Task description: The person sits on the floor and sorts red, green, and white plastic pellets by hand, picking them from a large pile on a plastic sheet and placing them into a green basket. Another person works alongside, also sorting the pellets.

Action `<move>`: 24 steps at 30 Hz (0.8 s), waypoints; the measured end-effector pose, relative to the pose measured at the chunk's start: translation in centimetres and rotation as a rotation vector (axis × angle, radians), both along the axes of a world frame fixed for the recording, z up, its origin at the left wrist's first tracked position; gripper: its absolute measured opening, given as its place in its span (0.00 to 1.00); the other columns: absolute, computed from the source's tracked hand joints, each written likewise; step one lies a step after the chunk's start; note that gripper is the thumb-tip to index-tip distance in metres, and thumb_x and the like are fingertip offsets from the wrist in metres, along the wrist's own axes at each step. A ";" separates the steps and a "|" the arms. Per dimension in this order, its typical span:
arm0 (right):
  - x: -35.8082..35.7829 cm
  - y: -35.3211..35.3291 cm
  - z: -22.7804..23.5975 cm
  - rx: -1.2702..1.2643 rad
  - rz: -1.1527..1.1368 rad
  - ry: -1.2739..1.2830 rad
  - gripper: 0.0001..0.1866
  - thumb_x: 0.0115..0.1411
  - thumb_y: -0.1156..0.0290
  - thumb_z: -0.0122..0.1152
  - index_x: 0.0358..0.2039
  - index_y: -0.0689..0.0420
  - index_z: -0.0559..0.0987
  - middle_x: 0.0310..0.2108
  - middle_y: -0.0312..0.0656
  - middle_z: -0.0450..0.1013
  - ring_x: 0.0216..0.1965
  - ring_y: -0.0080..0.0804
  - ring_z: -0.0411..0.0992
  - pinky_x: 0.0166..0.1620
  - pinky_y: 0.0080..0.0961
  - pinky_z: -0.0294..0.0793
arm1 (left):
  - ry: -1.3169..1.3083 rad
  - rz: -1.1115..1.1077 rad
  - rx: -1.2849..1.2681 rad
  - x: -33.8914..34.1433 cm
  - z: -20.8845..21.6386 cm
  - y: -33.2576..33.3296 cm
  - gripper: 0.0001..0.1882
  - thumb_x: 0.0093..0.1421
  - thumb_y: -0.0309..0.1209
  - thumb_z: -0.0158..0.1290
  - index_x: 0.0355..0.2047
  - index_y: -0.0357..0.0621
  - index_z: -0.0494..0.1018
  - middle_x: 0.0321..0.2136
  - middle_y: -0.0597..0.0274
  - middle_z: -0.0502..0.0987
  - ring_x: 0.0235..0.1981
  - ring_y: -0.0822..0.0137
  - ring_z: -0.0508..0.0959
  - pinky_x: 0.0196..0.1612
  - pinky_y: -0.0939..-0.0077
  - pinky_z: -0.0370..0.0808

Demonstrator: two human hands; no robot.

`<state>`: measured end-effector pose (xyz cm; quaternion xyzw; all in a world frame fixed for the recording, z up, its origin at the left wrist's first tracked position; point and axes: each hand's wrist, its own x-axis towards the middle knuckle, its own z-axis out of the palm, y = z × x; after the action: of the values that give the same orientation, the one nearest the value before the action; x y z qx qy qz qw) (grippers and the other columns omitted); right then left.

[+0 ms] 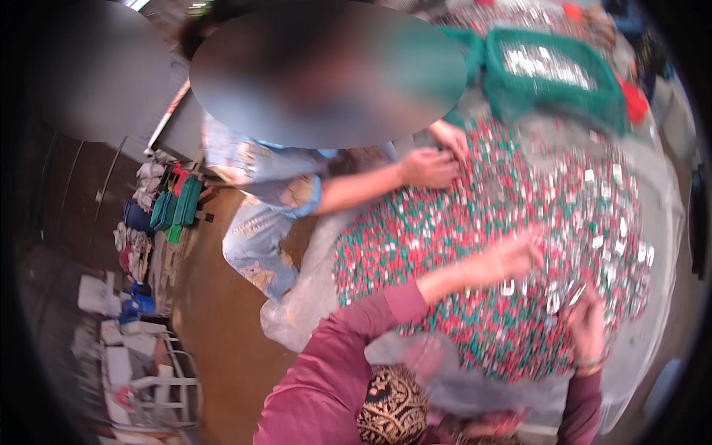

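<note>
A wide heap of small red, green and white pieces (415,245) lies spread on clear plastic sheeting (297,319). My left hand (512,259) reaches over the middle of the heap, fingers stretched out and blurred by motion, with nothing visible in it. At the right side of the heap, my right hand (586,326) has its fingers bent around a small whitish piece (577,295), whose exact kind is too blurred to tell. Loose white pieces (552,302) lie close to those fingers. Both my sleeves are maroon.
Across the heap, another person's hands (434,165) touch the pieces. A green plastic basket (552,100) with silvery-white pieces stands at the far right, beside a red object (634,102). Green crates (187,200), bundles and a white metal frame (174,389) line the left.
</note>
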<state>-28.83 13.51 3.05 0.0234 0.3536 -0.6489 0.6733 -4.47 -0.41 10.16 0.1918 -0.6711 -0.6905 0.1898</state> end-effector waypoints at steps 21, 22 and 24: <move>0.0 0.0 2.6 -0.012 0.468 0.923 0.11 0.59 0.73 0.53 0.43 0.57 0.74 0.20 0.25 0.64 0.19 0.09 0.58 0.21 0.11 0.56 | -1.009 -0.280 -1.065 -1.9 -12.5 -3.2 0.29 0.49 0.43 0.61 0.51 0.52 0.68 0.41 0.49 0.71 0.43 0.51 0.75 0.44 0.60 0.74; -0.3 0.2 2.2 -0.021 0.467 0.924 0.11 0.59 0.73 0.53 0.43 0.56 0.74 0.19 0.24 0.63 0.18 0.09 0.58 0.20 0.10 0.55 | -0.981 -0.254 -1.110 -1.9 -12.9 -3.5 0.27 0.48 0.44 0.62 0.47 0.49 0.70 0.39 0.50 0.71 0.43 0.52 0.75 0.43 0.61 0.74; -0.4 0.7 1.9 -0.012 0.451 0.889 0.10 0.59 0.71 0.53 0.42 0.55 0.74 0.19 0.24 0.62 0.18 0.08 0.57 0.18 0.10 0.53 | -0.969 -0.250 -1.059 -1.9 -12.7 -4.2 0.25 0.48 0.45 0.62 0.41 0.45 0.72 0.34 0.54 0.73 0.40 0.56 0.75 0.40 0.64 0.73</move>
<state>-29.26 14.16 5.00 -0.3364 0.5988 -0.4365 0.5812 -6.40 -4.58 -2.51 0.2802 -0.9409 -0.1271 -0.1417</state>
